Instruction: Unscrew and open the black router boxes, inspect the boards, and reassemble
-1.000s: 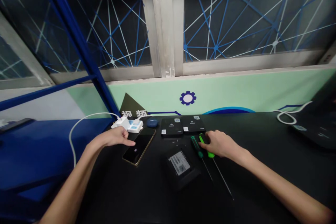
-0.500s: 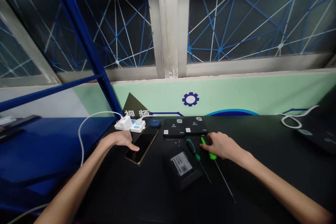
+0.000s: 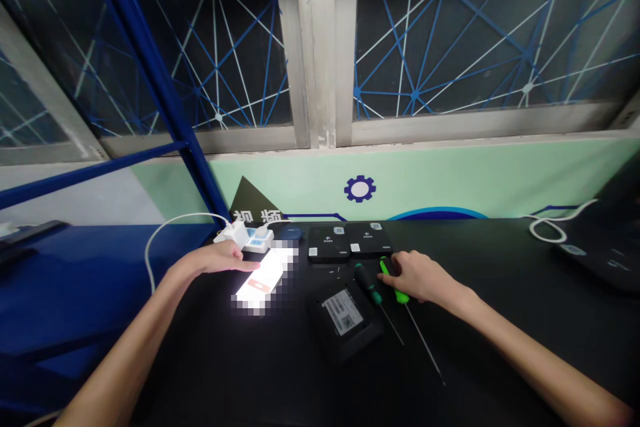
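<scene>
One digit of my left hand [image 3: 220, 257] stretches onto the lit, blurred screen of a phone [image 3: 270, 273]; the other fingers are curled and hold nothing. My right hand [image 3: 423, 277] rests on the table with its fingers closed around a bright green and black screwdriver [image 3: 401, 296], whose long shaft points toward me. Beside it lies a dark green screwdriver [image 3: 367, 285]. Left of the two tools is a black box-shaped device [image 3: 367, 333] with a white label [image 3: 343, 311] facing up. Tiny pieces, perhaps screws [image 3: 338, 272], lie behind it.
Two flat black boxes [image 3: 327, 243] stand side by side at the back. A white power strip [image 3: 259, 239] with plugs and a small blue case [image 3: 294, 234] are left of them. A white cable [image 3: 547, 232] and another dark device [image 3: 600, 267] sit far right. A blue frame [image 3: 200, 180] rises left.
The phone's screen has gone from dark to brightly lit. My left hand's outstretched digit now points farther up the screen. My right hand stays on the bright green screwdriver. The view has shifted slightly.
</scene>
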Motion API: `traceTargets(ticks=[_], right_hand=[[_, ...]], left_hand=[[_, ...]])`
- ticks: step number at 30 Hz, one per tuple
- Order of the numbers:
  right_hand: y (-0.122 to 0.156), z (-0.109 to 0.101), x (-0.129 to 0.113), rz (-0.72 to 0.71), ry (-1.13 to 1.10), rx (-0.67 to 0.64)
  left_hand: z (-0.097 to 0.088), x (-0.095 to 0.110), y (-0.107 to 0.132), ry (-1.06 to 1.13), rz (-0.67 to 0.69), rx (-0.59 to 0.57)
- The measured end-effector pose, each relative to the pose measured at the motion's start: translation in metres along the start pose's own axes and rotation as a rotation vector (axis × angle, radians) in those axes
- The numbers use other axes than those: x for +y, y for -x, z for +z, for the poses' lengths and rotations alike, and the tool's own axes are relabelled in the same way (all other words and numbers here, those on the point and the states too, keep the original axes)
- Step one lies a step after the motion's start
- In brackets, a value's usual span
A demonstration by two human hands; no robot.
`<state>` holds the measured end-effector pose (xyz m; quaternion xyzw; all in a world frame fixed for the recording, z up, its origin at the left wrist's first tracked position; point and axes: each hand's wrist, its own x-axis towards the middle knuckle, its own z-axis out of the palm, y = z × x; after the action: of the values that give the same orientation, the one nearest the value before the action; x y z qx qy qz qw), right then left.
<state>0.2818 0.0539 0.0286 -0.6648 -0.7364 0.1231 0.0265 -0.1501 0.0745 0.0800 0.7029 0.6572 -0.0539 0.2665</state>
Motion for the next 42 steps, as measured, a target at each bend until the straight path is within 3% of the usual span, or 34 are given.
traceTargets(ticks=[4,9,13,16,20,27,36,42], right_hand=[[0.0,0.0,0.0,-0.005,0.008,0.017],[0.0,-0.001,-0.001,0.009,-0.013,-0.004],[0.001,-0.001,-0.001,0.006,-0.023,0.004],[0.001,0.0,0.0,-0.011,-0.032,0.013],[0.001,0.002,0.001,-0.032,0.013,0.058],[0.002,0.002,0.001,-0.026,0.083,0.106],[-0.002,0.004,0.005,0.0,0.12,0.106],[0.0,0.002,0.004,0.016,0.133,0.116]], left_hand=[[0.003,0.016,0.012,0.019,0.057,0.006],[0.041,0.066,0.029,0.048,0.208,0.024],[0.079,0.109,0.033,-0.038,0.251,0.269],[0.097,0.125,0.034,-0.126,0.253,0.409],[0.108,0.125,0.037,-0.143,0.225,0.382],[0.122,0.122,0.031,-0.052,0.333,0.361],[0.121,0.14,0.018,-0.082,0.355,0.366],[0.126,0.135,0.015,0.014,0.404,0.376]])
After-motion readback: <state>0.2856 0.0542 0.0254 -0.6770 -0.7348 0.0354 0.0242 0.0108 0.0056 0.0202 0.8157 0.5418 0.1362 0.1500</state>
